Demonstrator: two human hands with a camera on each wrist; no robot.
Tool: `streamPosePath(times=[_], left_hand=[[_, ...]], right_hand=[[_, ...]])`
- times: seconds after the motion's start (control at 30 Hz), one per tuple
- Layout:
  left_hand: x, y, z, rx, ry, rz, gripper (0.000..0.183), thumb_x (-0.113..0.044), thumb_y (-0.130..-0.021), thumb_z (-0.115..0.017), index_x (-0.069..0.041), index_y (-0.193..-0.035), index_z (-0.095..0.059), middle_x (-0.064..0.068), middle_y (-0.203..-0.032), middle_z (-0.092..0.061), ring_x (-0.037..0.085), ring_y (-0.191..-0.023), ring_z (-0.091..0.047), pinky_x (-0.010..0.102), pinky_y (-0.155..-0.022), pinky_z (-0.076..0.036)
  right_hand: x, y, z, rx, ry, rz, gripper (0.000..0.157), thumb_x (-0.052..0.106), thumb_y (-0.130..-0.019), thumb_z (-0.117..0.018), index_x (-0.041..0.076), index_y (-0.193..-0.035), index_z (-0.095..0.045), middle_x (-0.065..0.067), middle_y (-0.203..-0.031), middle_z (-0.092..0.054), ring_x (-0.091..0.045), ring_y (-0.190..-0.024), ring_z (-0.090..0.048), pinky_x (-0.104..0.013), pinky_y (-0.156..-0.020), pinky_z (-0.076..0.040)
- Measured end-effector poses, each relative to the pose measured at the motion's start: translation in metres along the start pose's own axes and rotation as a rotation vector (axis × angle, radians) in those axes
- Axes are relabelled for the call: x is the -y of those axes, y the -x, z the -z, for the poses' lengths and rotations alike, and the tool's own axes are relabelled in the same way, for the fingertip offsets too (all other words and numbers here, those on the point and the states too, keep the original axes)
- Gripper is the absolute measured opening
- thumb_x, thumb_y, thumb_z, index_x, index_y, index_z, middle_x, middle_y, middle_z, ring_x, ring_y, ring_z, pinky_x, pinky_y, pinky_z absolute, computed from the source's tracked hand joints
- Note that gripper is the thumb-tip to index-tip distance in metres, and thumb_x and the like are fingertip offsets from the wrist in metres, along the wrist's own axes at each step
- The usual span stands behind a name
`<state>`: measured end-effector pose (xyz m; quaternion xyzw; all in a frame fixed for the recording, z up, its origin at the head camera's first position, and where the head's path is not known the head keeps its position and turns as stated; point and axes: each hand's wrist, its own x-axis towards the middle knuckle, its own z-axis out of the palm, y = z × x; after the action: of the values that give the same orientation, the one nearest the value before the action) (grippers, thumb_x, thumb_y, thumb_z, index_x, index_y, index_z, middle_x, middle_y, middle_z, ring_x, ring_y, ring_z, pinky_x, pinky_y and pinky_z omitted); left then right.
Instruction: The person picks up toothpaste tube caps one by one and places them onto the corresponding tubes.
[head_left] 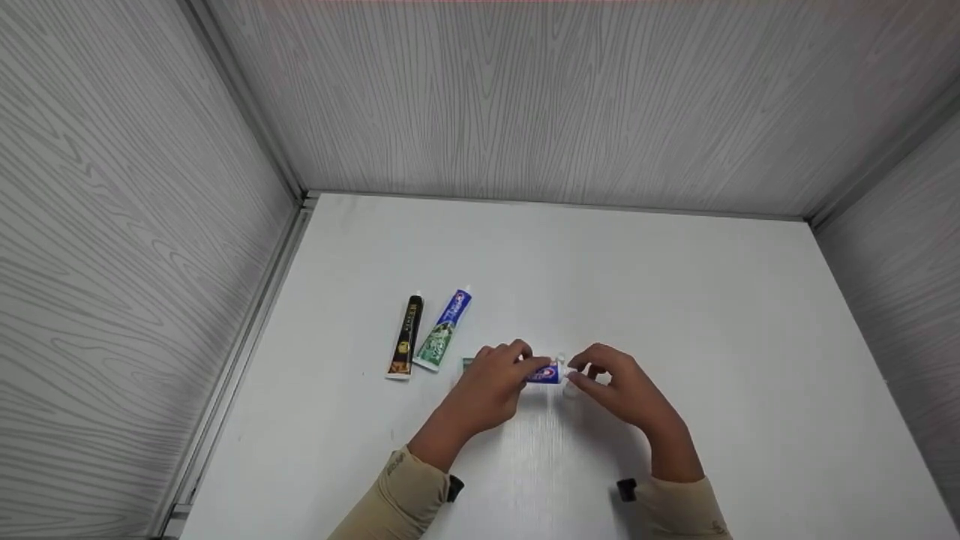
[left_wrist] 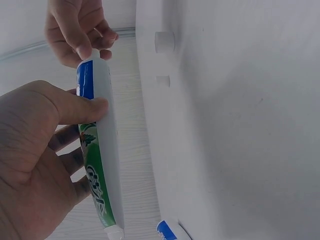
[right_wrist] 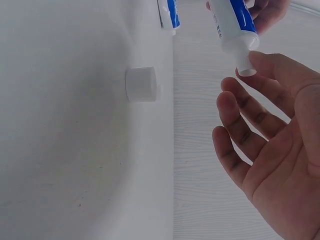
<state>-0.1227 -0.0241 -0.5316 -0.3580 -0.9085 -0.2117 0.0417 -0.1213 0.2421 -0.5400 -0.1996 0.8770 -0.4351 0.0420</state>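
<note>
My left hand (head_left: 491,386) grips a toothpaste tube (left_wrist: 102,165) round its middle, thumb across the front. The tube has blue, green and white printing and is held lengthwise, its narrow white tip (right_wrist: 244,62) towards the right. At that tip my right hand (head_left: 622,386) pinches with thumb and forefinger, the other fingers loosely bent. Just below the hands, a white cylindrical cap (right_wrist: 141,84) stands on the table. A second, smaller-looking white cap (left_wrist: 163,80) is near it in the left wrist view.
Left of the hands, a black and gold toothpaste tube (head_left: 406,337) lies on the white table (head_left: 675,300). Beside it lies a blue and green toothpaste tube (head_left: 444,330), slanted. Grey wood-grain panels (head_left: 525,97) rise at the back and both sides.
</note>
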Motion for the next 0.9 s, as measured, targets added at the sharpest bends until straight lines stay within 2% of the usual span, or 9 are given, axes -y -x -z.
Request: streamPosePath(times=[0.3, 0.57, 0.73, 0.9], left_hand=[[-0.0003, -0.0003, 0.0024, -0.002, 0.000, 0.002, 0.042, -0.008, -0.105, -0.065, -0.025, -0.143, -0.067, 0.002, -0.120, -0.067, 0.017, -0.106, -0.066, 0.040, -0.094, -0.054], [0.0018, 0.0017, 0.0019, 0.005, 0.023, 0.007, 0.043, -0.008, -0.105, -0.065, -0.025, -0.144, -0.067, 0.002, -0.122, -0.066, 0.017, -0.107, -0.065, 0.041, -0.095, -0.053], [0.0031, 0.0021, 0.0031, 0.014, 0.030, 0.029, 0.042, -0.011, -0.105, -0.065, -0.027, -0.145, -0.066, 0.001, -0.124, -0.066, 0.018, -0.107, -0.065, 0.040, -0.094, -0.053], [0.0032, 0.0018, 0.0051, 0.023, 0.038, 0.039, 0.043, -0.011, -0.105, -0.065, -0.028, -0.146, -0.064, 0.001, -0.126, -0.065, 0.020, -0.107, -0.065, 0.041, -0.097, -0.053]], right_hand=[[-0.0014, 0.0000, -0.0010, 0.002, -0.011, -0.020, 0.011, 0.031, -0.104, -0.070, 0.025, -0.111, -0.075, 0.010, -0.107, -0.072, -0.011, -0.098, -0.066, -0.038, -0.092, -0.056], [-0.0026, 0.0009, -0.0008, 0.009, -0.004, -0.062, 0.021, 0.039, -0.107, -0.064, 0.027, -0.114, -0.079, 0.012, -0.110, -0.073, -0.010, -0.100, -0.066, -0.038, -0.094, -0.056], [-0.0022, 0.0025, -0.0007, -0.012, -0.005, -0.059, 0.026, 0.036, -0.106, -0.066, 0.020, -0.123, -0.077, 0.011, -0.115, -0.073, -0.010, -0.101, -0.065, -0.037, -0.092, -0.056], [-0.0013, 0.0015, -0.0007, -0.052, 0.013, 0.012, 0.023, 0.026, -0.104, -0.070, 0.015, -0.124, -0.076, 0.007, -0.116, -0.074, -0.011, -0.099, -0.066, -0.033, -0.089, -0.057]])
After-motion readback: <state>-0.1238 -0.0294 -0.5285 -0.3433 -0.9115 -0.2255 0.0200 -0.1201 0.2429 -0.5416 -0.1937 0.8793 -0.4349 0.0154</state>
